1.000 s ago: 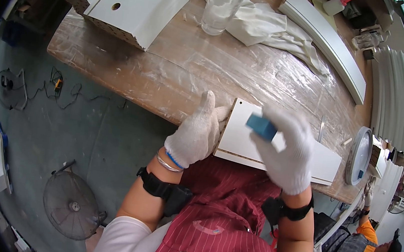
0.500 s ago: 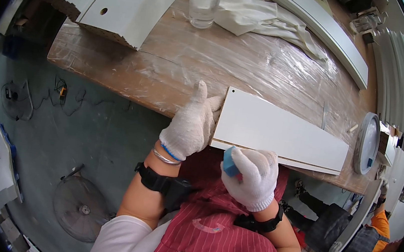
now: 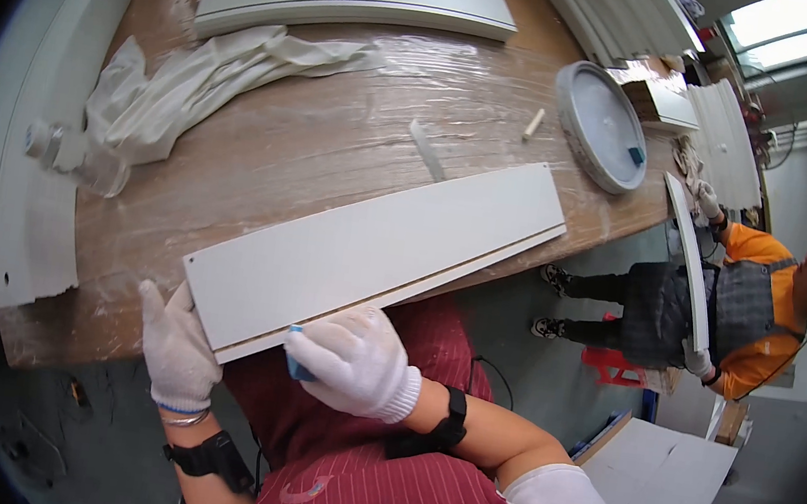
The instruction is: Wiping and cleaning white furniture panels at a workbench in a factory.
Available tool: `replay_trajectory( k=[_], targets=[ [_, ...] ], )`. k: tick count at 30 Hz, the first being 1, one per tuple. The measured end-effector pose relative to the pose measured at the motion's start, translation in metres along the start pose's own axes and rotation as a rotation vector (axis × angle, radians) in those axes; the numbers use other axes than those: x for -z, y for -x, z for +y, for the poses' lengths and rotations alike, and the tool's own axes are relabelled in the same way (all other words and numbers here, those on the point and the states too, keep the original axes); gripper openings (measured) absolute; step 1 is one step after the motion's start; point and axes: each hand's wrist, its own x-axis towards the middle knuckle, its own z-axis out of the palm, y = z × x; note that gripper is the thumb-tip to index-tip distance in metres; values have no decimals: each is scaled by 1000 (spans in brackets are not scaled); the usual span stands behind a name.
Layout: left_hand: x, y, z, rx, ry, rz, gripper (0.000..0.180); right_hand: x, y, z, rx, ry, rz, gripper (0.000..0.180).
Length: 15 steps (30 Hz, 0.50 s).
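A long white panel (image 3: 375, 234) with a groove along its near edge lies slantwise at the table's front edge. My right hand (image 3: 355, 362), in a white knit glove, is closed round a small blue block (image 3: 300, 355) at that grooved edge, near the panel's left end. The glove covers much of the block. At the panel's left end is my gloved left hand (image 3: 178, 350), its visible fingers apart and resting against the end. Its other fingers are partly hidden.
Plastic film covers the table (image 3: 272, 175). On it are a white cloth (image 3: 197, 91), a clear jar (image 3: 83, 157), more white panels (image 3: 353, 4), a thin strip (image 3: 426, 149) and a round grey lid (image 3: 595, 125). A co-worker (image 3: 762, 286) stands at right, holding a panel.
The view has swung round to the right, so the panel slants the other way. My right hand with the blue block is a little farther right along the edge. My left hand stays at the end.
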Motion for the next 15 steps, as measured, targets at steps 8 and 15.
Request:
replay_trajectory(
  k=[8, 15],
  targets=[
    [15, 8, -3, -41, -171, 60, 54, 87, 73, 90, -244, 276, 356, 47],
    [15, 9, -5, -75, -278, 224, 49, 136, 133, 182, -643, 404, 652, 43]
  ],
)
